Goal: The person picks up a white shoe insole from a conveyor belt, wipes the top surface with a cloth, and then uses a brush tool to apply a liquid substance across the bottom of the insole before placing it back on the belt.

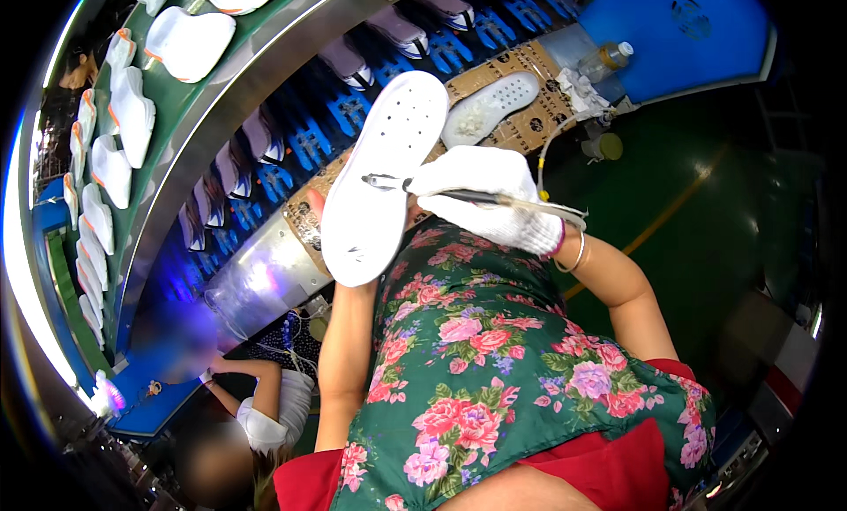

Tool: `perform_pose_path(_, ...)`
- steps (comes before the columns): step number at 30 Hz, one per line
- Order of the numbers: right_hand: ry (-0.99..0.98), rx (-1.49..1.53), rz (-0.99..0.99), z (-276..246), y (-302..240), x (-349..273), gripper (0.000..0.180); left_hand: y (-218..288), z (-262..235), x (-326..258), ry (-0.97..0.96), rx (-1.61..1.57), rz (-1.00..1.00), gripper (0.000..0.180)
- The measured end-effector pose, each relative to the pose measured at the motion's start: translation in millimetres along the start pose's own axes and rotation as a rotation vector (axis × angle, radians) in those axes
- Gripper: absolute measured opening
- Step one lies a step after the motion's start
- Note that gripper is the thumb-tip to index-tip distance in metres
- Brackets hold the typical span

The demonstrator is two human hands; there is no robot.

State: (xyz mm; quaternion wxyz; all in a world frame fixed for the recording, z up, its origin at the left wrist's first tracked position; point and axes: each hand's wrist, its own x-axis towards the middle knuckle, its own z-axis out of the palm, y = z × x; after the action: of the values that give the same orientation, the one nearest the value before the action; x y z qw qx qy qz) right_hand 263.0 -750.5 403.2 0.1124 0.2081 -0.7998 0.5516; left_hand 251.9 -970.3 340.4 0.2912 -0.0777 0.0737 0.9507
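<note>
A white shoe sole [381, 180] with small dark holes is tilted up in front of my apron. My bare left hand [317, 204] grips it from beneath, its fingers showing at both edges and the palm hidden behind. In a white knit glove, my right hand [494, 193] closes round a slim, dark, pen-like brush [468, 195]. A pale tube runs back from the brush over my wrist. The brush's tip lies over the middle of the sole; whether it touches, I cannot tell.
Another white sole [490, 109] lies on a cardboard-covered ledge [529, 63], near a capped bottle [604, 61] and crumpled white cloth [582, 94]. Beyond runs a rack of shoe uppers [346, 65] on blue holders. White soles [188, 45] line a green conveyor [198, 96]. A co-worker [278, 401] sits lower left.
</note>
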Motion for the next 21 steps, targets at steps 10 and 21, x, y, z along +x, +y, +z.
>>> perform_pose_path(10,0.166,-0.054,-0.116,7,-25,17,0.022,-29,-1,13,0.052,0.209,0.117,0.107)
perform_pose_path(21,0.054,0.118,-0.114,33,-17,25,0.045,-46,-9,23,0.119,0.164,0.215,0.103)
